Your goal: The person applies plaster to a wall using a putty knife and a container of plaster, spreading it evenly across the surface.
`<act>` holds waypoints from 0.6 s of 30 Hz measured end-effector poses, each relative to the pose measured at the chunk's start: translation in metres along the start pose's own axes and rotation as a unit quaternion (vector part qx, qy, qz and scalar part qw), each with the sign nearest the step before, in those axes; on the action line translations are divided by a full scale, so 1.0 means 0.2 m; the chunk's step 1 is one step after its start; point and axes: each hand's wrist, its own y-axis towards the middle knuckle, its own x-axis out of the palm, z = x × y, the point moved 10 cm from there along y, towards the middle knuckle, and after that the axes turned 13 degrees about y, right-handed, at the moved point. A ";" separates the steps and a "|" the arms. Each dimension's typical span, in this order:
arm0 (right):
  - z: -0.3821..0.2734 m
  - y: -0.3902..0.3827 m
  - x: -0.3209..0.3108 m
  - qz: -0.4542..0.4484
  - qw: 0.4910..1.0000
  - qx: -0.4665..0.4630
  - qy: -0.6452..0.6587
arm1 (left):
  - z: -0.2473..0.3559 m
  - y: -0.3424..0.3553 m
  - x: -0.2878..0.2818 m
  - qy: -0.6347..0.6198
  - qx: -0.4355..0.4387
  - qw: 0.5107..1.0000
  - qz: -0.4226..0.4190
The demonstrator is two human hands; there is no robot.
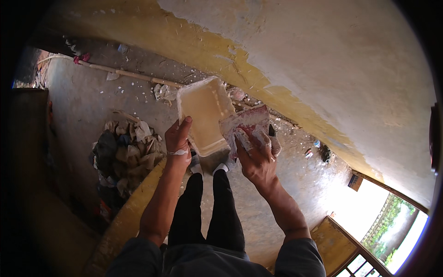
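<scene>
My left hand (179, 136) grips the side of a pale, translucent plastic tub (182, 104), thumb over its rim. The tub is rectangular, crusted with white along the edge and tilted toward me. Its inside looks tan; I cannot tell whether liquid is in it. Against the tub's right side, my right hand (256, 154) is closed on a flat reddish-brown sheet (244, 121) smeared with white plaster. It looks like sandpaper, but its kind is unclear. White paste coats the right fingers, and a white smear marks my left wrist.
A wall (332, 60), grey-white above and yellow below, slants along the right. Behind the tub a long bamboo pole (129, 74) lies on the white-spattered floor. To the left is a heap of crumpled rubbish (129, 152) beside a low yellow ledge (134, 207). A bright doorway (369, 203) opens at lower right.
</scene>
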 end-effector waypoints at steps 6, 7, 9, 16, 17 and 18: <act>-0.02 0.07 -0.04 0.028 0.999 -0.027 -0.035 | 0.03 -0.04 -0.01 0.016 0.009 1.000 0.009; -0.02 0.08 -0.04 0.027 0.999 -0.027 -0.035 | 0.03 -0.05 -0.01 0.027 0.006 1.000 0.009; -0.04 0.10 -0.05 0.028 0.997 -0.054 -0.049 | 0.02 -0.05 -0.02 0.043 0.004 0.999 0.005; -0.02 0.09 0.02 0.032 0.998 -0.032 -0.043 | 0.06 -0.08 -0.01 0.041 0.039 0.998 -0.002; -0.03 0.10 0.02 0.041 0.998 -0.029 -0.044 | 0.06 -0.08 -0.01 0.041 0.041 0.998 -0.001; -0.04 0.10 0.02 0.048 0.998 -0.026 -0.044 | 0.06 -0.09 -0.02 0.048 0.043 0.998 0.005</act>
